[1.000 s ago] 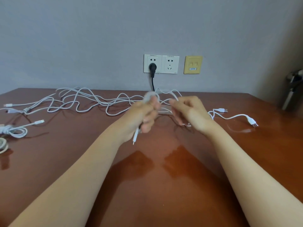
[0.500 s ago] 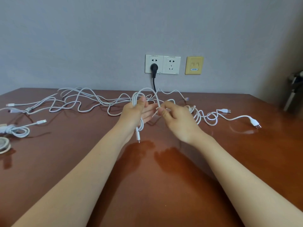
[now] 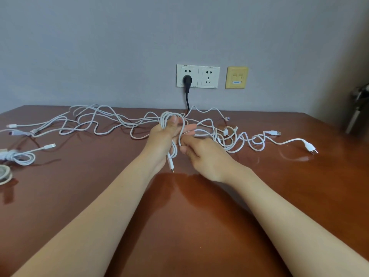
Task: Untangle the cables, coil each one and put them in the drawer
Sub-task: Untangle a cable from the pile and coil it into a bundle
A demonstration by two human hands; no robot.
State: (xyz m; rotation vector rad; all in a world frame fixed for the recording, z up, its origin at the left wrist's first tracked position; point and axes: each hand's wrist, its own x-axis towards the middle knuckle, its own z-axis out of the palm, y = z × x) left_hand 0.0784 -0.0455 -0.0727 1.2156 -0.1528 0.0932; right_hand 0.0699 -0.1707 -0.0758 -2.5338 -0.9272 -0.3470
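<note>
My left hand (image 3: 162, 139) holds a few loops of a white cable (image 3: 175, 148) wound around its fingers, thumb on top, and the cable's plug end hangs below the palm. My right hand (image 3: 203, 154) pinches the same cable just right of the loops, low beside my left fingers. A tangle of white cables (image 3: 95, 121) sprawls over the brown table (image 3: 179, 216) to the left. More kinked white cable (image 3: 245, 139) with USB plugs lies to the right. No drawer is in view.
A coiled white cable (image 3: 20, 156) lies at the left edge, with a round roll (image 3: 4, 173) just below it. On the wall sit white sockets (image 3: 197, 76) with a black plug (image 3: 187, 79) and a yellow plate (image 3: 236, 77). A metal object (image 3: 357, 110) stands far right.
My right hand came in from the right and dropped low beside my left hand, bringing the cable round. The loops on my left hand have grown. The slack on the right has shifted closer.
</note>
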